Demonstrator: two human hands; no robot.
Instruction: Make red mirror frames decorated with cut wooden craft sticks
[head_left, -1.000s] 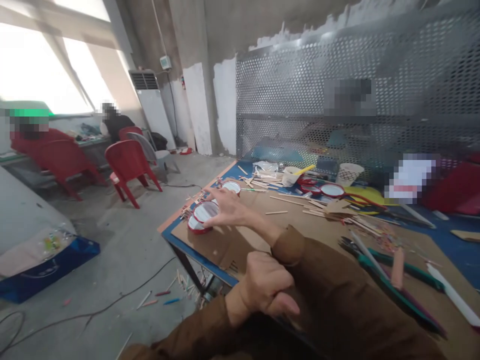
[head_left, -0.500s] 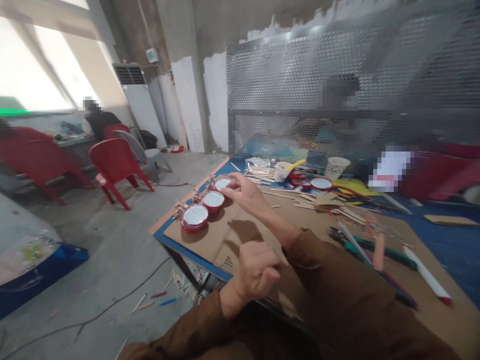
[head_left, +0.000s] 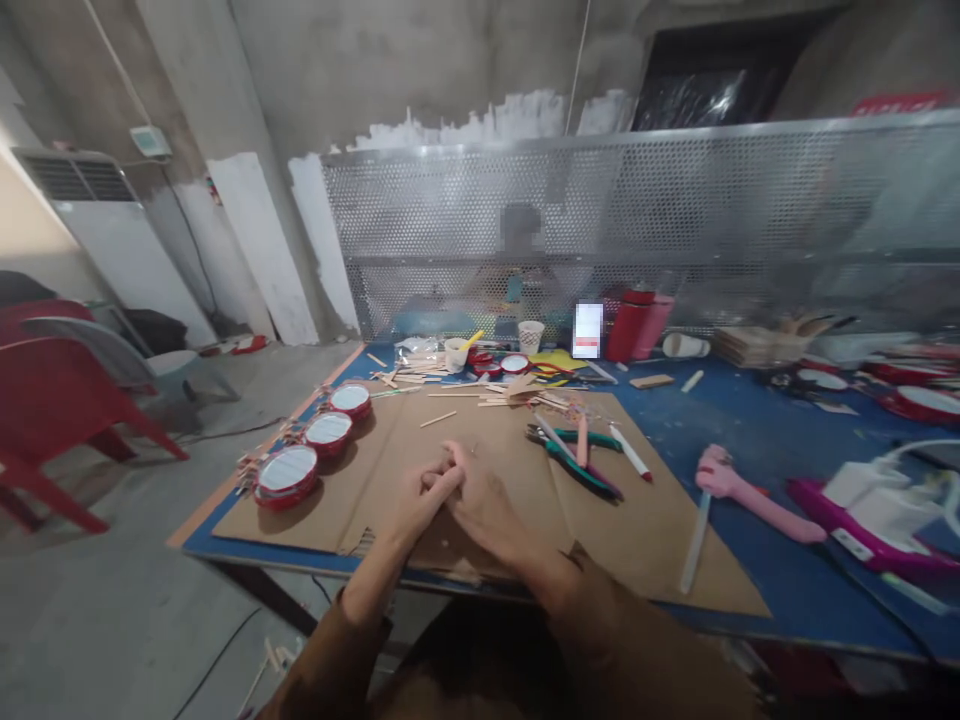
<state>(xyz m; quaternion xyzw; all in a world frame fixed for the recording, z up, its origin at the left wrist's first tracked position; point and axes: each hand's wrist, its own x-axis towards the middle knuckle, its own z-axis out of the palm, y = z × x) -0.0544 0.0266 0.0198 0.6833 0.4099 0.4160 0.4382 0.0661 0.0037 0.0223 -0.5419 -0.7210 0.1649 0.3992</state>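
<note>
My left hand (head_left: pixel 417 494) and my right hand (head_left: pixel 480 492) are together above the brown cardboard (head_left: pixel 405 425). Their fingers are closed and pressed against each other; whether something small is between them is hidden. To the left stand three round red pieces with whitish tops, the nearest one (head_left: pixel 286 472), a middle one (head_left: pixel 328 430) and a far one (head_left: pixel 350 400), with small stick bits along their left sides. A single thin wooden stick (head_left: pixel 438 419) lies beyond my hands. Green-handled pliers (head_left: pixel 577 465) rest on the cardboard to the right, beside a white pen (head_left: pixel 631 452).
Loose wooden sticks (head_left: pixel 502 398), a paper cup with a yellow handle (head_left: pixel 455 356) and another cup (head_left: pixel 531 336) stand at the back. A pink glue gun (head_left: pixel 757 500) and a purple power strip (head_left: pixel 862 530) lie right. A perforated metal screen (head_left: pixel 420 220) borders the blue table.
My right hand has left the far round piece and come back to meet my left hand, which has also moved forward over the cardboard. The view has turned to the right.
</note>
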